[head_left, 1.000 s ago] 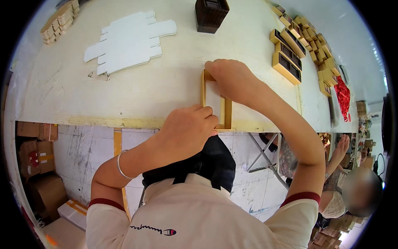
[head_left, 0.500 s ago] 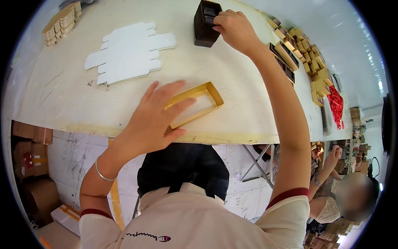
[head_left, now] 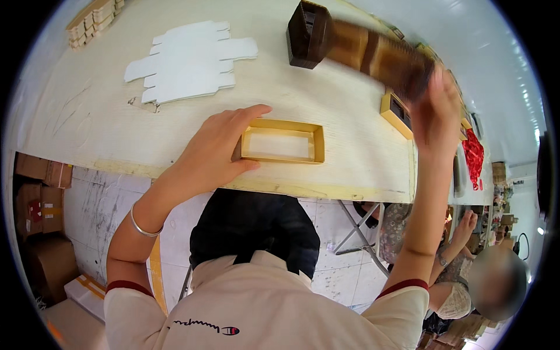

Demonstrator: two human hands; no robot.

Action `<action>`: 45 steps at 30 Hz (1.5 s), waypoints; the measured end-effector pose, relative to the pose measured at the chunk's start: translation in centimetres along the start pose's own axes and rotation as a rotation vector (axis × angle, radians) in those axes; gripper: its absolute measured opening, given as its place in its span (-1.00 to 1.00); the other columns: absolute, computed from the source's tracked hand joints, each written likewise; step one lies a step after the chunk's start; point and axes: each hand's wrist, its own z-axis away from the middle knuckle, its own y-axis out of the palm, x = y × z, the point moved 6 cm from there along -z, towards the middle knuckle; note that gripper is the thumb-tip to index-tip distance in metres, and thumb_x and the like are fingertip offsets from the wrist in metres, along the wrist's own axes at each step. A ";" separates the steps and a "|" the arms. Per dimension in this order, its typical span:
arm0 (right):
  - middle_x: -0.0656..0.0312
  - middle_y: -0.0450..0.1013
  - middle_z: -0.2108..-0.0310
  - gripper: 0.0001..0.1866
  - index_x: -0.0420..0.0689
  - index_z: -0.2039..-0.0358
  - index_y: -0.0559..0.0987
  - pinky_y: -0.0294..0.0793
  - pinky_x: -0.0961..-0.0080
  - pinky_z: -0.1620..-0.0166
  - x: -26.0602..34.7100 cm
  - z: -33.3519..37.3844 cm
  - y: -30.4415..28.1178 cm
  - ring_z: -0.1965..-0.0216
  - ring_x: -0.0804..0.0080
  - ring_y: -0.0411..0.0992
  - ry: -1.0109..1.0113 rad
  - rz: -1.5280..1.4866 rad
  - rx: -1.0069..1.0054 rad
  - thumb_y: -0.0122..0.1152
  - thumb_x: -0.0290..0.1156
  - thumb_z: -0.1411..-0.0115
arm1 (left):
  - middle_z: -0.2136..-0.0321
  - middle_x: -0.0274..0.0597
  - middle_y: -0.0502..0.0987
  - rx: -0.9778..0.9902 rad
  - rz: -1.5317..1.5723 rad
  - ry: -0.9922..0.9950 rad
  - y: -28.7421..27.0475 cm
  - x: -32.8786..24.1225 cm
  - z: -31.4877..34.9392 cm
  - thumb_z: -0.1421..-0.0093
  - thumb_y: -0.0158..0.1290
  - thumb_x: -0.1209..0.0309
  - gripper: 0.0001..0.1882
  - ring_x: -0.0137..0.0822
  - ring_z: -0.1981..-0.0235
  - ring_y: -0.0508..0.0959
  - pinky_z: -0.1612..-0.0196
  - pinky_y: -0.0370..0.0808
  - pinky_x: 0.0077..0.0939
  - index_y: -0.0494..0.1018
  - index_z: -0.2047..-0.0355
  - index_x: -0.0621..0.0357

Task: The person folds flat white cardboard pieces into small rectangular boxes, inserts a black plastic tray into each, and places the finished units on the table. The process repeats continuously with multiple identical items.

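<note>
An open, shallow gold cardboard box [head_left: 319, 144] with a pale bottom lies near the table's front edge. My left hand [head_left: 213, 146] grips its left end, thumb on the near side and fingers along the far side. Up and to the right, my right hand [head_left: 438, 114] holds the near end of a long, brown, see-through plastic tray insert [head_left: 373, 51], blurred by motion. The insert's far end meets or overlaps a stack of dark plastic inserts [head_left: 306, 38] at the back; I cannot tell whether they touch.
Flat white die-cut card sheets [head_left: 189, 61] lie stacked left of centre. Wooden-coloured pieces [head_left: 93, 23] are piled at the far left. A gold box with a dark insert [head_left: 396, 114] and red shiny material [head_left: 473, 157] are on the right. A co-worker [head_left: 455, 256] sits at right.
My right hand has swung right and nearer from the stack, bringing out a brown insert. My left hand has closed on the gold box, which has turned to lie nearly level.
</note>
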 end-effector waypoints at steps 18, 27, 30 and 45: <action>0.22 0.36 0.42 -0.54 -0.21 0.02 0.50 0.40 0.51 0.34 -3.8 10.4 2.9 0.41 0.43 0.37 -0.287 0.868 0.391 0.31 -0.48 0.00 | -0.09 -0.11 0.34 0.187 -0.104 0.166 2.2 -2.5 -1.4 0.12 0.29 0.43 -0.20 -0.04 -0.11 0.28 -0.18 0.26 -0.25 0.24 -0.18 0.14; 0.16 0.40 0.45 -0.64 -0.31 0.22 0.55 0.45 0.46 0.35 -3.4 10.7 6.0 0.41 0.29 0.44 -0.590 1.291 0.799 0.30 -0.47 0.09 | -0.08 -0.13 0.34 0.165 -0.246 0.388 4.0 -4.7 -2.7 0.07 0.27 0.21 -0.27 -0.04 -0.12 0.29 -0.19 0.20 -0.15 0.31 -0.15 0.06; 0.12 0.43 0.36 -0.65 -0.28 0.19 0.55 0.46 0.43 0.33 -4.3 9.6 5.8 0.37 0.24 0.46 -0.427 1.246 0.856 0.29 -0.43 0.03 | -0.06 -0.14 0.36 0.233 -0.269 0.343 4.3 -4.4 -3.1 0.01 0.22 0.22 -0.33 -0.04 -0.09 0.31 -0.16 0.22 -0.18 0.33 -0.14 0.02; -0.11 0.25 -0.11 -0.48 -0.14 -0.02 0.49 0.40 0.26 0.02 -6.6 11.5 5.3 0.01 0.02 0.37 -0.209 1.019 0.534 0.28 -0.18 -0.06 | -0.16 -0.06 0.26 0.277 -0.432 0.308 3.6 -3.9 -2.8 -0.06 0.16 0.25 -0.28 -0.01 -0.16 0.25 -0.23 0.14 -0.11 0.21 -0.25 -0.03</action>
